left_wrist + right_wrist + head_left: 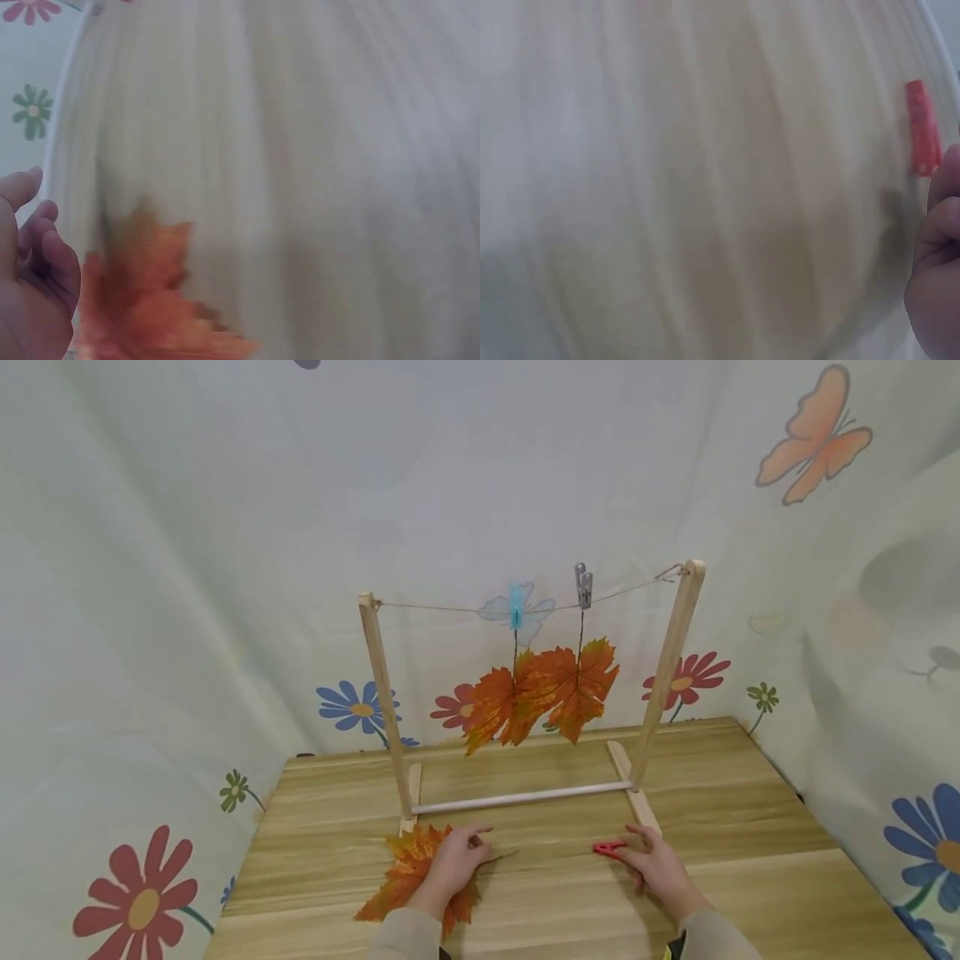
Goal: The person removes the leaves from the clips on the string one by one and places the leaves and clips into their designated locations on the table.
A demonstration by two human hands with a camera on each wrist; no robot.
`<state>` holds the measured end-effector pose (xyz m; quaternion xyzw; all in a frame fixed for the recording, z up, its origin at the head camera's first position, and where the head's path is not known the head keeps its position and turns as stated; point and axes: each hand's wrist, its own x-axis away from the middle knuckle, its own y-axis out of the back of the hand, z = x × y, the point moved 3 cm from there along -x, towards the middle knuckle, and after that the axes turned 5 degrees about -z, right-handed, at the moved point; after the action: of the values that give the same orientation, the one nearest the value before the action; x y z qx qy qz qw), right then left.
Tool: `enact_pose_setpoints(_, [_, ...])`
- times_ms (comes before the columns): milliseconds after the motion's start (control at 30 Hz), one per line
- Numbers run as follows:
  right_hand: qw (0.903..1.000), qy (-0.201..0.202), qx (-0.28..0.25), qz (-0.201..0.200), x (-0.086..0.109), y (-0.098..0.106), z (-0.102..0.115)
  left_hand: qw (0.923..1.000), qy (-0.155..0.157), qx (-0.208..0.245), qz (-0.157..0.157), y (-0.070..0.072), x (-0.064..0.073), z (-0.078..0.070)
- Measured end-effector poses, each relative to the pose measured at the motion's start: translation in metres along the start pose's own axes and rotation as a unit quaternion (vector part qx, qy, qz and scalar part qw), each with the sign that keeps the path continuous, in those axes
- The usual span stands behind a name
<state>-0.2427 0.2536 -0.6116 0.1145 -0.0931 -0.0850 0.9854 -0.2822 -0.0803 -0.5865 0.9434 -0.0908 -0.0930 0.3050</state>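
Note:
My left hand (457,858) is over an orange maple-like leaf (408,881) on the table, its fingers loosely bent. In the left wrist view, the leaf (154,304) and its dark stem appear blurred beside the left hand (37,277), and the fingers pinch nothing. My right hand (656,864) holds a red clothespin (609,849) between thumb and fingers, just above the table. The right wrist view shows only part of the clothespin (924,131) by the fingertips, with the right hand (937,277) cut off by the frame edge.
A wooden frame (678,668) stands behind the hands, with a string (442,607) across its top. A blue clothespin (516,607) and a grey clothespin (584,587) hold two orange leaves (577,689) on it. A white rod (525,797) joins the base; flowered cloth surrounds the table (750,827).

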Motion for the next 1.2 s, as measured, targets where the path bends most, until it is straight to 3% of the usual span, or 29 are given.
enact_pose_setpoints(167, [0.9998,0.011,-0.014,0.008,-0.006,0.001,0.016,0.9998,0.016,0.007,-0.007,0.012,-0.013,-0.01])
enact_pose_setpoints(533, [0.9981,0.049,0.034,0.017,-0.027,0.01,0.066,0.9979,0.025,0.011,-0.059,0.042,-0.032,-0.025])
enact_pose_setpoints(800, [0.9963,0.071,0.035,0.035,-0.033,0.017,0.104,0.9918,0.067,0.046,-0.099,0.07,-0.045,-0.044])
enact_pose_setpoints(1067, [0.9918,0.118,0.036,0.032,-0.041,0.029,0.139,0.9913,0.025,0.021,-0.128,0.092,-0.059,-0.062])
enact_pose_setpoints(1200, [0.9918,0.12,0.016,0.043,-0.037,0.032,0.159,0.9912,0.028,0.027,-0.127,0.1,-0.064,-0.067])
